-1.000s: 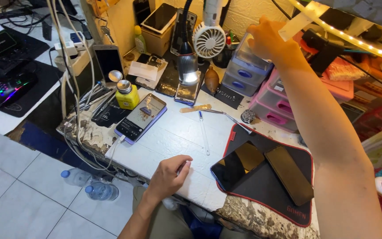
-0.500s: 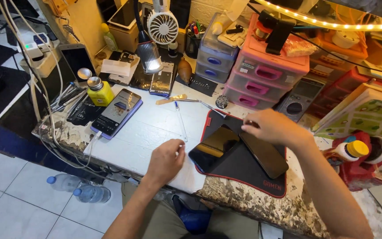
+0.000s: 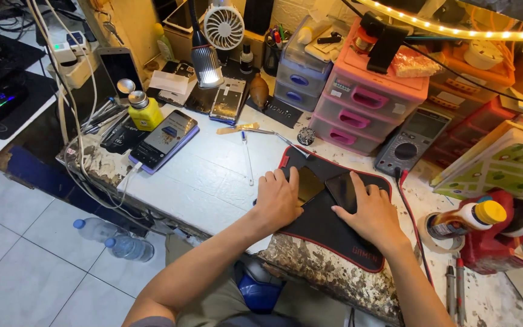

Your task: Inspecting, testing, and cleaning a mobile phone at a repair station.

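Now both hands lie flat with fingers loose on the black mat [image 3: 328, 233] at the near edge of the surface. The left hand [image 3: 279, 200] touches a brown phone [image 3: 309, 183], the right hand [image 3: 370, 212] a black phone [image 3: 341, 189]

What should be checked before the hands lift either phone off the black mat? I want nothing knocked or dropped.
1. Left hand flat on the mat, fingertips at the gold-backed phone: ok.
2. Right hand resting on the dark phone: ok.
3. Firm grip on either phone: cannot tell.
4. Both phones fully on the mat: ok.
5. Tweezers lie apart from the mat on the white bench: ok.
6. Red cable runs close beside the right hand: not ok.
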